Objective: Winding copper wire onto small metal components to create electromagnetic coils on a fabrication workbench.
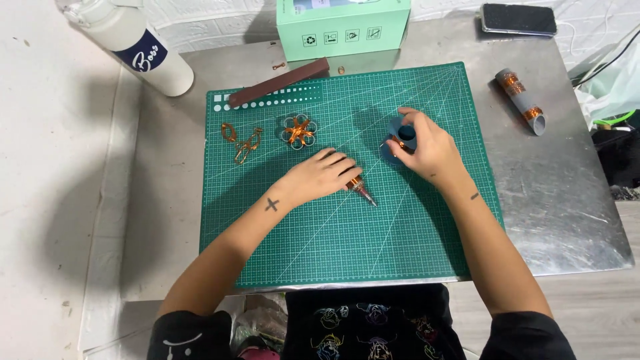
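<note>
My left hand [325, 175] lies on the green cutting mat [347, 247], fingers closed over a small tool whose copper-wrapped metal tip [363, 191] sticks out to the right. My right hand [427, 148] grips a blue round spool [403, 136] with copper wire on it, standing on the mat. A copper wire flower [298, 131] lies just above my left hand. Two smaller bent copper wire pieces [241, 141] lie further left on the mat.
A grey tube wound with copper wire [521, 101] lies on the metal table [567, 200] at right. A brown bar [279, 82], a mint green box [342, 28], a white bottle [130, 41] and a dark phone [518, 19] sit at the back.
</note>
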